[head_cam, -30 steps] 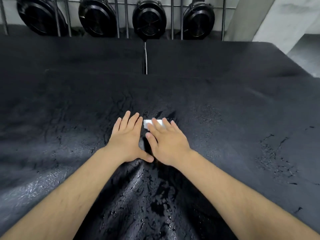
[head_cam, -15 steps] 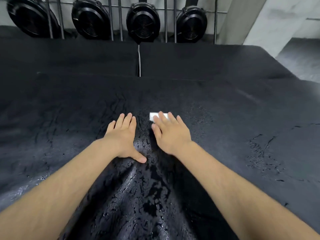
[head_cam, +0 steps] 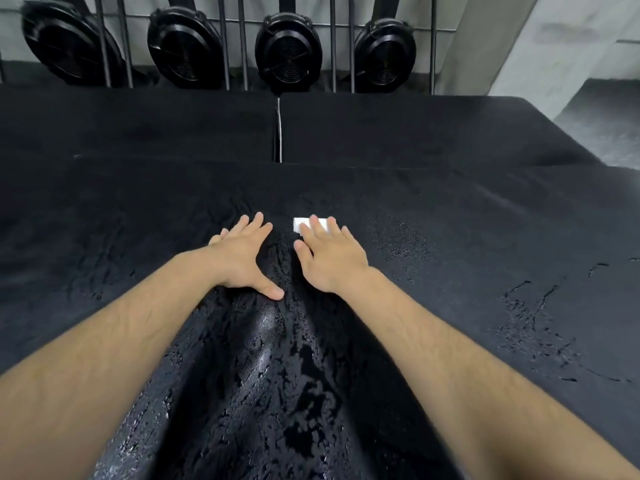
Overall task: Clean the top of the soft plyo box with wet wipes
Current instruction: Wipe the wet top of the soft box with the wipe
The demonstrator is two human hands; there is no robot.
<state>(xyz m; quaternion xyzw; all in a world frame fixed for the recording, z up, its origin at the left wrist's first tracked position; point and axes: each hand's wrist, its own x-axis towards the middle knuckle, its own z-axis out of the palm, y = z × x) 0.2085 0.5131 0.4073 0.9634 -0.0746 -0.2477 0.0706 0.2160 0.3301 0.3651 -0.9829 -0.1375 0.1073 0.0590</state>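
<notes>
The black soft plyo box top point(head_cam: 467, 258) fills most of the view, with a wet glossy streak running down its middle between my forearms. A small folded white wet wipe point(head_cam: 302, 224) lies on it under the straight fingers of my right hand point(head_cam: 329, 254), which presses it flat; only its far edge shows. My left hand point(head_cam: 242, 258) lies flat on the box just left of the wipe, fingers straight, thumb spread toward the centre, holding nothing.
Two more black box tops point(head_cam: 415, 129) sit behind, split by a narrow gap point(head_cam: 278, 133). Beyond them stands a metal rack point(head_cam: 242, 39) with round black weight plates point(head_cam: 287, 50). A grey wall and floor show at the far right.
Both hands have slid away from me across the box, the right one pushing the wipe. A gap has opened between the hands, and the wet streak behind them is longer.
</notes>
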